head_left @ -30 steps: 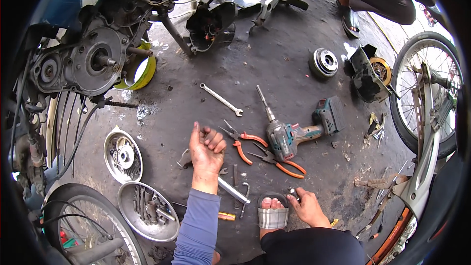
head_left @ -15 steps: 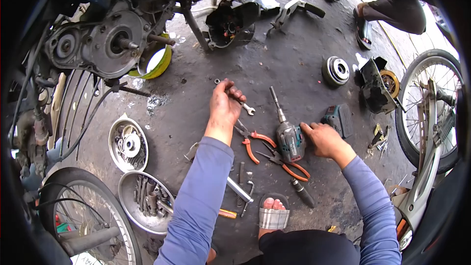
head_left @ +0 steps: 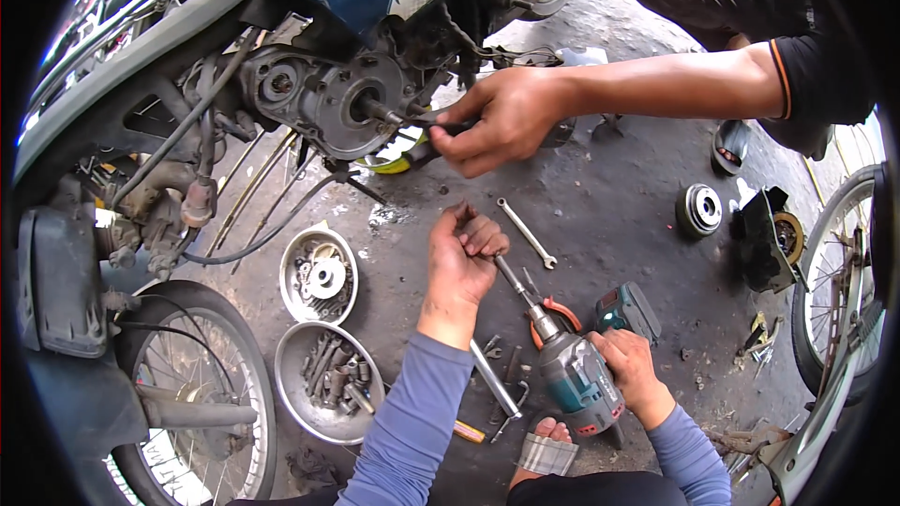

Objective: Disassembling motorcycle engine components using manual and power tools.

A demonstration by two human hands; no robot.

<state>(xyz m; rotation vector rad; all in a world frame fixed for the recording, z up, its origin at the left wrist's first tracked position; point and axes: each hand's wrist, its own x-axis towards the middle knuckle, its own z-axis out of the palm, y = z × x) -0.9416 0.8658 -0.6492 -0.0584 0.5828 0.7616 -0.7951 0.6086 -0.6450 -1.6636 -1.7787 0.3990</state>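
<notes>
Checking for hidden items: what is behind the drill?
Parts of orange handles show behind the drill, and a dark end sticks out past its lower edge. The drill covers the rest of both, so their full shapes cannot be seen.

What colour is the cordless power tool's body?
The power tool is teal and dark grey, best seen in the head view.

The grey floor (head_left: 614, 201) bears 2 bowls (head_left: 292, 375) and 1 wrench (head_left: 527, 233).
</notes>
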